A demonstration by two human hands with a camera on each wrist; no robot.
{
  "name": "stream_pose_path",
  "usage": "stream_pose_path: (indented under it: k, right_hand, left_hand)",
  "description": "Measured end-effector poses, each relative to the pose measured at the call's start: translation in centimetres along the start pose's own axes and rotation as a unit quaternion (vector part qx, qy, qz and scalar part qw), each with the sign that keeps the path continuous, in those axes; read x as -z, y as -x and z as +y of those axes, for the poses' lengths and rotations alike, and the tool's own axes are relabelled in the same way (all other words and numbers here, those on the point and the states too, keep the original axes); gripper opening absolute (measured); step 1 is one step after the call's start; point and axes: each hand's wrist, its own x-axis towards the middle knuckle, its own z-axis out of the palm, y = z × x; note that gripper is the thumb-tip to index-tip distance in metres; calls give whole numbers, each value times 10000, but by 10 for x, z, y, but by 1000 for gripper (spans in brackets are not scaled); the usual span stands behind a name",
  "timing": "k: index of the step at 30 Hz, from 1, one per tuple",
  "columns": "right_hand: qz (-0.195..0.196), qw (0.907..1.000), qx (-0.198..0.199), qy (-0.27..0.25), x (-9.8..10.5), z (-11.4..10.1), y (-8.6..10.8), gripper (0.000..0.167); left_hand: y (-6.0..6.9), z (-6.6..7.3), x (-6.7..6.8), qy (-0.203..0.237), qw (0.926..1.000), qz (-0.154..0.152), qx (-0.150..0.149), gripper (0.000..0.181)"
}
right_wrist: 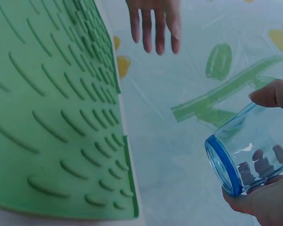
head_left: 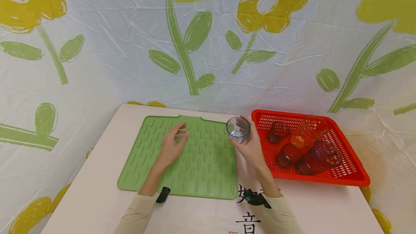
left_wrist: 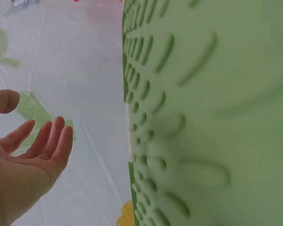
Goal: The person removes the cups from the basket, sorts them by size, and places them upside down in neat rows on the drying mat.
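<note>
A clear glass cup [head_left: 238, 130] with a bluish tint is gripped by my right hand [head_left: 251, 149], above the right edge of the green ridged mat [head_left: 195, 187]. Fingers and thumb go round its side, and in the right wrist view the glass cup [right_wrist: 254, 146] shows a blue ring at one end. My left hand [head_left: 172, 146] hovers over the left half of the mat with nothing in it. Its fingers are relaxed and apart in the left wrist view, where the left hand [left_wrist: 30, 165] appears beside the mat.
Right of the mat stands a red plastic basket [head_left: 352, 161] with slotted walls. Inside it are several glasses, among them a small tumbler [head_left: 278, 131] and a large clear glass [head_left: 310, 131]. The pale table [head_left: 94, 190] has black written characters near its front. A flowered curtain [head_left: 221, 57] hangs behind.
</note>
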Motion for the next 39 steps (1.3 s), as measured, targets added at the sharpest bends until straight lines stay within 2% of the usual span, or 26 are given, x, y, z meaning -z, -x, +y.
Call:
stream_pose_path:
  k: [6,11,15,21,24,27,31,36,39]
  right_hand:
    - [-86,9994,293,145,-17,3,-1,80]
    - [-202,9989,426,-39,-29,7,-3,81]
    - [-305,9987,371,-152,-38,10,-3,82]
    - [-480,9982,213,-280,-51,16,-2,82]
    - [-514,9976,147,-429,-57,19,-2,81]
    - [-536,9969,64,-564,-63,22,-3,80]
    - [-615,9943,50,-870,-68,23,-3,80]
    - [-751,9886,-105,-1299,-71,24,-2,78]
    - [-741,9872,-289,-1385,-69,25,0,77]
  left_hand:
    - [-1,6,-12,411,9989,-189,117,48]
    - [0,7,-23,590,9976,-351,21,54]
    - [1,7,-32,589,9966,-573,9,63]
    - [3,8,-41,451,9926,-1131,-44,78]
    - [4,8,-44,409,9911,-1266,7,85]
    - [5,9,-48,471,9907,-1272,78,88]
    - [5,9,-53,623,9910,-1182,28,84]
    - [6,9,-54,446,9932,-1072,0,76]
    - [7,9,-54,361,9939,-1039,36,73]
